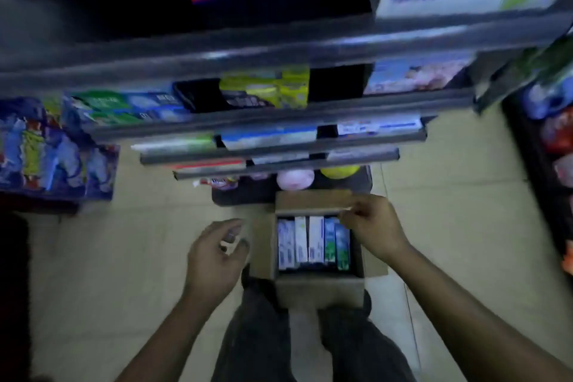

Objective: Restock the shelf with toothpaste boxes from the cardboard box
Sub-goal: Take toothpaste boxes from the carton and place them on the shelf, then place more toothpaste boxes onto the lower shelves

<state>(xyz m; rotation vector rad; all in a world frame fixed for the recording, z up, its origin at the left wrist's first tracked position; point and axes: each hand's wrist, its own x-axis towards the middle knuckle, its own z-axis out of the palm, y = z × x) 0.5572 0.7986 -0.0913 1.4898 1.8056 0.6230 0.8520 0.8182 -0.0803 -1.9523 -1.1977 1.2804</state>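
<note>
Tan carton [319, 288], white-blue boxes [313, 243] (two green)

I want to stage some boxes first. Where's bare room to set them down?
Bare tile left of the cardboard box, up to the stacked packs, and right of it, up to the side rack. The box and shelves are crowded.

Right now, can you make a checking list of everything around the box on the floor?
Surface: pale tiled floor.
Job's things: open cardboard box on floor, five toothpaste boxes side by side inside; shelf ahead, partly stocked.
Clutter: pink round thing, yellow round thing by the shelf foot.
Hands: left hand hovers left of box, empty; right hand at its far right corner, grip unclear.
Cables: nothing seen.
Surroundings: packaged goods at both sides.
</note>
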